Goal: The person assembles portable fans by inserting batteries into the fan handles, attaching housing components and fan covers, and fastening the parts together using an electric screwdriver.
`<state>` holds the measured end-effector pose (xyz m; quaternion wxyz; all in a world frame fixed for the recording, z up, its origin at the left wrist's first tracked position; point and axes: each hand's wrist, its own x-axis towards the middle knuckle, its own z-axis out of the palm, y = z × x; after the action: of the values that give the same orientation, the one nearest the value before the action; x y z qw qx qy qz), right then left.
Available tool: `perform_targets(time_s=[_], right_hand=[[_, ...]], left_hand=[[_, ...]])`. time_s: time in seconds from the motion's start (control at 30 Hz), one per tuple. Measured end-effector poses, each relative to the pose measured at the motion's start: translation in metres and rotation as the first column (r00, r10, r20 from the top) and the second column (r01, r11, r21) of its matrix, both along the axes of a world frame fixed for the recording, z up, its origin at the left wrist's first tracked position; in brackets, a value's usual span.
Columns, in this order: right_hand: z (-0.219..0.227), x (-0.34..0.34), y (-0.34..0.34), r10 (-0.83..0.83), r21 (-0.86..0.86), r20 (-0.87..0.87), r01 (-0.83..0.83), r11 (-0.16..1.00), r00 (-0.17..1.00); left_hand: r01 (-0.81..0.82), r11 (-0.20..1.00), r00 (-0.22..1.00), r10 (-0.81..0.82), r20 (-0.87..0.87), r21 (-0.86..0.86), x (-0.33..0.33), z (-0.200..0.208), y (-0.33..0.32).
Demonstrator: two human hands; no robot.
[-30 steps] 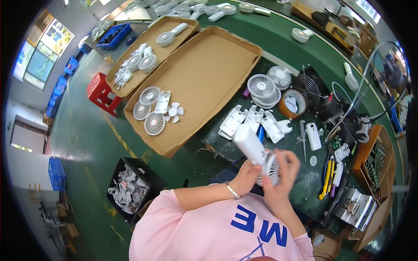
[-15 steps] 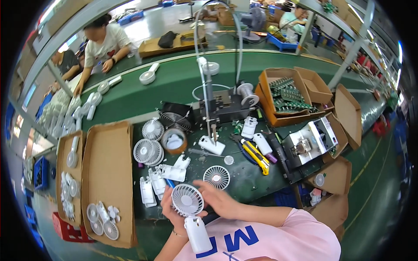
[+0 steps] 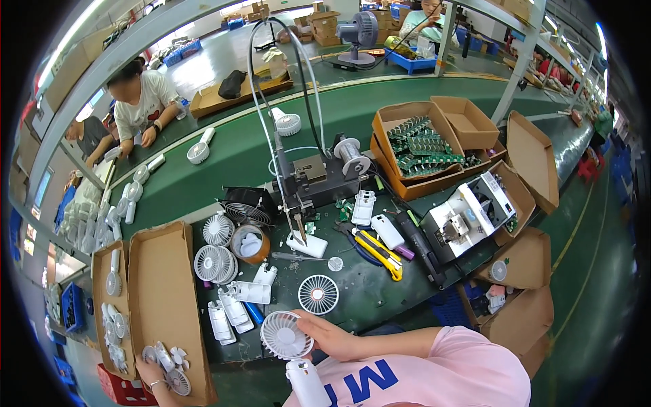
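Note:
In my right hand (image 3: 329,336) is a white handheld fan, its round grille (image 3: 287,334) facing up and its handle (image 3: 308,383) hanging toward my shirt. The fingers close round the edge of the grille. My left hand (image 3: 150,371) is down in the long cardboard tray (image 3: 161,271) at the left, among white fan parts. Its fingertips are too small and covered to make out. Beside it lie a fan blade (image 3: 179,358) and a round grille (image 3: 178,382). A loose grille (image 3: 318,294) rests on the bench beyond my right hand.
White handle shells (image 3: 234,312) and stacked grilles (image 3: 215,263) sit on the bench. A soldering stand (image 3: 298,183) with a wire spool (image 3: 352,157) is behind. Rightward are a yellow cutter (image 3: 380,254), pliers (image 3: 359,243) and a box of circuit boards (image 3: 424,146). Co-workers sit across the belt.
My left hand has let go of the handheld fan and moved left into the cardboard tray. The fan stays in my right hand, slightly lower. The whole view has shifted.

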<state>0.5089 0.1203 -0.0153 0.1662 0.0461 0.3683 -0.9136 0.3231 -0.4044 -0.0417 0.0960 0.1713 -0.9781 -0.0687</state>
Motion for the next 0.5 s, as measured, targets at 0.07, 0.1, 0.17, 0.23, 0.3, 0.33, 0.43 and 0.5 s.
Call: perform_targets(time_s=[0.07,0.1,0.17,0.23,0.3,0.33,0.43,0.5], right_hand=[[0.0,0.002,-0.001,-0.04,0.031,0.049,0.039,0.999,0.998],[0.001,0.001,0.0,-0.038,0.03,0.04,0.037,0.999,0.998],[0.0,0.001,0.005,-0.029,0.037,0.021,0.028,0.999,0.999],[0.0,0.002,0.005,-0.014,0.045,0.002,0.014,0.999,1.0],[0.0,0.003,0.003,-0.052,0.047,-0.003,0.052,0.998,0.999],[0.001,0.003,0.003,-0.045,0.048,-0.004,0.046,0.998,0.999],[0.002,0.002,0.003,-0.036,0.025,0.015,0.035,0.999,0.999],[0.002,-0.002,0.003,-0.105,0.037,0.081,0.102,0.994,0.991]], left_hand=[[-0.026,0.993,0.997,0.033,0.063,-0.116,0.001,-0.005,-0.002],[-0.032,0.997,0.999,0.034,0.027,-0.066,-0.002,-0.007,-0.002],[-0.076,0.997,0.996,0.074,-0.045,-0.03,0.001,0.002,0.032],[-0.089,0.996,0.989,0.089,-0.12,0.008,-0.002,0.005,0.037],[-0.129,0.984,0.962,0.154,-0.228,0.12,-0.005,0.009,0.044],[-0.135,0.983,0.96,0.16,-0.228,0.121,-0.007,0.004,0.032],[0.047,0.956,0.928,0.066,-0.366,0.291,-0.015,-0.003,0.012],[0.216,0.909,0.866,-0.009,-0.501,0.357,0.003,0.035,0.085]])
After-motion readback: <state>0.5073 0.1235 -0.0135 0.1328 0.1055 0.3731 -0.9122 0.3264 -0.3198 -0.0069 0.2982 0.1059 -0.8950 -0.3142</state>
